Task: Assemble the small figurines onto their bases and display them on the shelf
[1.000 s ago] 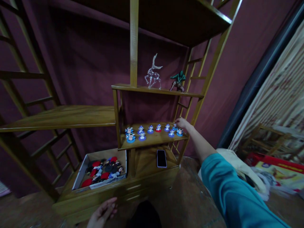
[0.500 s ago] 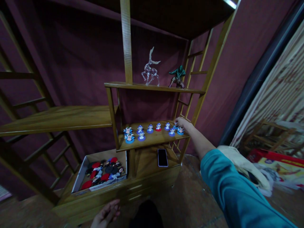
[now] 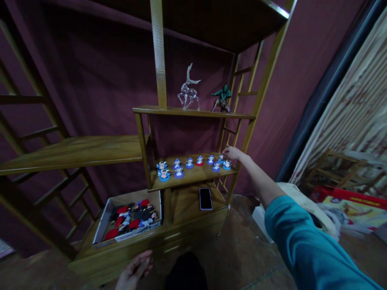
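My right hand is at the right end of the middle shelf, just above a small blue-based figurine. The fingers are loosely bent and slightly apart, with the figurine standing below them. Beside it are a pink-and-blue figurine and a purple-based figurine. Further left, several similar figurines stand on the shelf, one on a red base. Low in front, my left hand hangs with half-curled fingers and nothing visible in it.
A shallow cardboard box of loose figurines sits at lower left. A phone lies on the lower shelf. Above stand a clear deer figure and a green crouching figure. Wooden posts frame the right side.
My right hand has drawn slightly up and away from the blue-based figurine, which shows more fully now. The left hand has hardly moved. The view has shifted slightly.
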